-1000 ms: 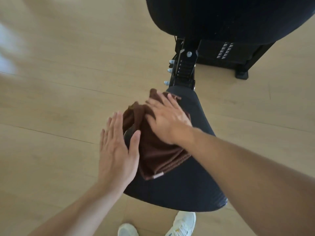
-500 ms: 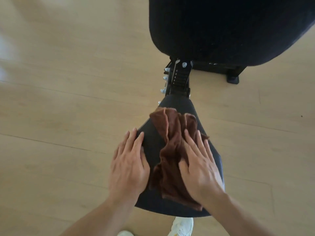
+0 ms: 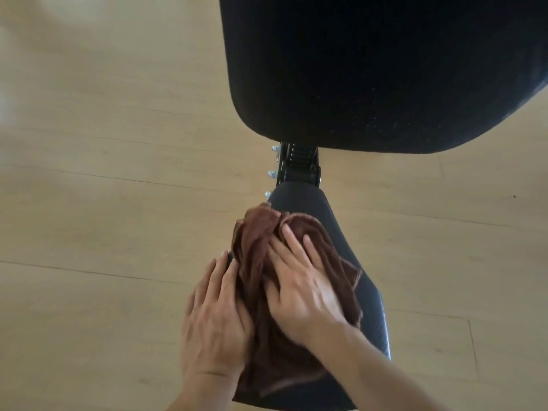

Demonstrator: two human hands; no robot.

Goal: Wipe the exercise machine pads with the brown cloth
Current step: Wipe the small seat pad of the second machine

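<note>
The brown cloth point(image 3: 261, 238) lies bunched on the black seat pad point(image 3: 302, 200), covering most of its middle. My right hand point(image 3: 299, 280) presses flat on the cloth with fingers spread and pointing up the pad. My left hand point(image 3: 215, 315) rests flat along the cloth's left edge at the pad's left rim, fingers straight. Above, the large black back pad point(image 3: 370, 69) fills the upper right of the view.
A black metal bracket with silver bolts point(image 3: 298, 167) joins the two pads. Light wood floor point(image 3: 103, 173) surrounds the machine on the left and right.
The cloth and my right hand have slid left and up the seat pad. My left hand has closed in against the cloth's edge. The view has dropped closer to the pad.
</note>
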